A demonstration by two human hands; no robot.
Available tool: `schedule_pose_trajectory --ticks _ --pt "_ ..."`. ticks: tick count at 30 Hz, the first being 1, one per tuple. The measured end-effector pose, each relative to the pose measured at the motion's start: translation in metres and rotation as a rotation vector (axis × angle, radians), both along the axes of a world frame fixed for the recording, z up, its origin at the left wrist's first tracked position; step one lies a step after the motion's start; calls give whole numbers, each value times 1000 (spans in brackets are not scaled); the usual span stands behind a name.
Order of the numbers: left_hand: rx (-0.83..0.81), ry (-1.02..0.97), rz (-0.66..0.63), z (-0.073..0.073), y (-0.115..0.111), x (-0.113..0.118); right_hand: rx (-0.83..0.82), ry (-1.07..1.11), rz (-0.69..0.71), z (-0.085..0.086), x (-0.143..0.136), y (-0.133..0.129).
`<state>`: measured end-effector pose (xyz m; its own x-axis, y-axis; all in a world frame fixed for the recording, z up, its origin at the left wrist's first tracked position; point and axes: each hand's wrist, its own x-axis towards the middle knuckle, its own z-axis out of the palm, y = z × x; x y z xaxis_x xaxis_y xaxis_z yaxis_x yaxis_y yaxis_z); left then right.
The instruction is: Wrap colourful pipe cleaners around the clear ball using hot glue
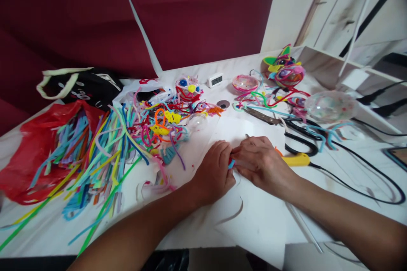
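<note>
My left hand and my right hand meet over white paper near the middle of the table. Between their closed fingers a small blue and red piece shows, mostly hidden; its shape cannot be made out. Just right of my right hand lies a yellow-handled tool with a black cord. Black-handled scissors rest behind it.
Many coloured pipe cleaners spill from a red bag at left. Behind are a black bag, decorated balls and a small digital clock. A clear plastic dome stands at right, near cables.
</note>
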<state>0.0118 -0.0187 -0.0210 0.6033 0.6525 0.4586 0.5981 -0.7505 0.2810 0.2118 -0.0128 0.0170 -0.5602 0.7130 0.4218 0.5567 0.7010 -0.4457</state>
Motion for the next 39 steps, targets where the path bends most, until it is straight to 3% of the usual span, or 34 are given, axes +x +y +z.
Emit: schedule_pose_trajectory --ticks 24,28,33,39 --pt "3 34 -31 3 1 -4 18 -70 37 11 6 0" --pt "-8 60 -43 5 0 -4 35 -83 58 16 23 11" --pt "-25 59 -53 8 0 -5 -13 -325 23 18 54 14" --pt "6 32 -67 6 2 -4 76 -421 -78 -3 86 -9"
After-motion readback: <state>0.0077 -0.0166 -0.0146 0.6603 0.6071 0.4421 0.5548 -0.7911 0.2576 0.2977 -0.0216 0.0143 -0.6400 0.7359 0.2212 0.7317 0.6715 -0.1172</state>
